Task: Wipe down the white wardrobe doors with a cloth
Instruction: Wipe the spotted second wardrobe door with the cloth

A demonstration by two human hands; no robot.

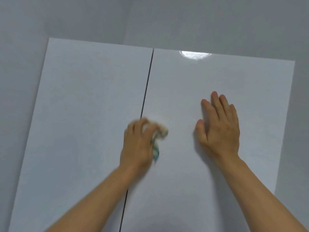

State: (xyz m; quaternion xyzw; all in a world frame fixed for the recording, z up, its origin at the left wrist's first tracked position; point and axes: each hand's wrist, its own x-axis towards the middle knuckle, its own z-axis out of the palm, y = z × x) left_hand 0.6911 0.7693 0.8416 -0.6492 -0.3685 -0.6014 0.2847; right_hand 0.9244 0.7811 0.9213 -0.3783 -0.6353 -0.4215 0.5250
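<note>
Clearly bunched rather than spread flat: cloth, pale with a teal tail, wadded under the left hand — probably to put pressure on one small patch. Pressed against the right wardrobe door, just right of the dark seam between the two panels, about mid-height. Blurred there, hence most likely mid-stroke. Fingers curled shut around the wad, knuckles up, wrist roughly straight, forearm rising from lower left and crossing the seam.

Further right, on the same door: right hand laid flat and open, fingers together and pointing up, thumb out to the side, holding nothing — apparently bracing the panel against the push of wiping. Forearm angled in from the lower right corner.

Beyond, left wardrobe door untouched by either hand; bright lamp glare near the top edge of the right one. Grey wall around.
</note>
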